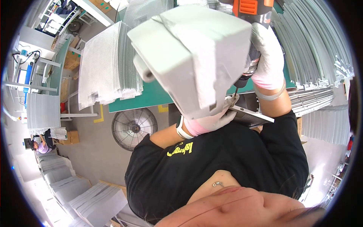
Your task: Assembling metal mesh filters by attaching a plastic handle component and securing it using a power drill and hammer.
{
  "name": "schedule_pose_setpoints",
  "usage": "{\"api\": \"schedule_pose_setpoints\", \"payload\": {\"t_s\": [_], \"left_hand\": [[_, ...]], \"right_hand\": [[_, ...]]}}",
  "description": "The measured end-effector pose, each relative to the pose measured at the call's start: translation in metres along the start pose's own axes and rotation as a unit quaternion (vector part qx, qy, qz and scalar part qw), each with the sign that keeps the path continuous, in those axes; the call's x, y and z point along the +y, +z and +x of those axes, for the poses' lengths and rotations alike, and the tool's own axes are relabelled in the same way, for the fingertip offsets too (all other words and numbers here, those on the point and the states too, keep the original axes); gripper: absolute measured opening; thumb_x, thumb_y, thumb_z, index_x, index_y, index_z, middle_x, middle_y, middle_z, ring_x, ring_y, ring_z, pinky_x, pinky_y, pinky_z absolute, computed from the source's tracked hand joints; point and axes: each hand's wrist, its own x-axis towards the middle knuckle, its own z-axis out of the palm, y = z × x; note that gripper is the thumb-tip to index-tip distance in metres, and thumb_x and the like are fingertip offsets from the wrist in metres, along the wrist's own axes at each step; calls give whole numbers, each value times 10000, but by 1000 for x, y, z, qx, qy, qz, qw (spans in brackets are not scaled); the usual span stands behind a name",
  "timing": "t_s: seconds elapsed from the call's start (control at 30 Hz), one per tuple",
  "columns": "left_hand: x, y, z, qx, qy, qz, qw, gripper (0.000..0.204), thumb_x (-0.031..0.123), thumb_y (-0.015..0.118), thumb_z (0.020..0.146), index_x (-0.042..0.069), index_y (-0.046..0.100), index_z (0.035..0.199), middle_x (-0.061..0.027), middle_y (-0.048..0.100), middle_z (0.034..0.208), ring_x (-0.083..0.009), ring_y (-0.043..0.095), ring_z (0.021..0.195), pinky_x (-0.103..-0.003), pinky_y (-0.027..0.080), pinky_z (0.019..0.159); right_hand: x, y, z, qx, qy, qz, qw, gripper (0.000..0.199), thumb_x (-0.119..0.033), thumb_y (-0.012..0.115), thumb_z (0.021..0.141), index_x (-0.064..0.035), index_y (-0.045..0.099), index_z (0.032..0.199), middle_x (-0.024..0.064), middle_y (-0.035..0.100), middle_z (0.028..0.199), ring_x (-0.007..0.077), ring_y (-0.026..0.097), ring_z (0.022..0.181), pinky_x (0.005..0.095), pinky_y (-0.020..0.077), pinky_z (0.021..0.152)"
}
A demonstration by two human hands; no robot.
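My right hand (269,53), in a white glove with a pink cuff, is closed round a cordless drill (254,60) with an orange and grey body. The drill's thin bit (236,92) points down at the end of a panel (252,116) with a pale metal edge. My left hand (211,123), gloved the same way, grips the panel's end close to the bit tip. Its fingers are partly hidden behind a large white boxy housing (200,49), which hangs close to the camera and covers the middle of the view.
A green worktable (151,97) carries stacked mesh sheets (104,62) at left and many long pale strips (310,41) at right. A round floor fan (134,129) stands at left. More stacked panels (96,204) lie lower left; another person (42,145) is far left.
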Motion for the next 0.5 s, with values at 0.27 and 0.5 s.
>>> {"api": "schedule_pose_setpoints", "payload": {"t_s": [0.27,0.5], "left_hand": [[-14,10,-19,-76,-43,-26,996,307,341,778,828,126,659,1012,-79,577,821,-267,576,720,-389,440,641],[-20,0,-10,-131,13,57,990,336,327,765,862,106,677,1098,-81,622,882,-237,619,807,-377,473,679]], "right_hand": [[7,-12,-7,-16,2,5,1000,528,-377,670,920,13,558,1257,49,654,821,69,563,565,189,428,491],[24,-21,-5,-10,-24,0,1000,614,-398,670,918,23,529,1342,110,707,1012,110,679,762,217,534,630]]}}
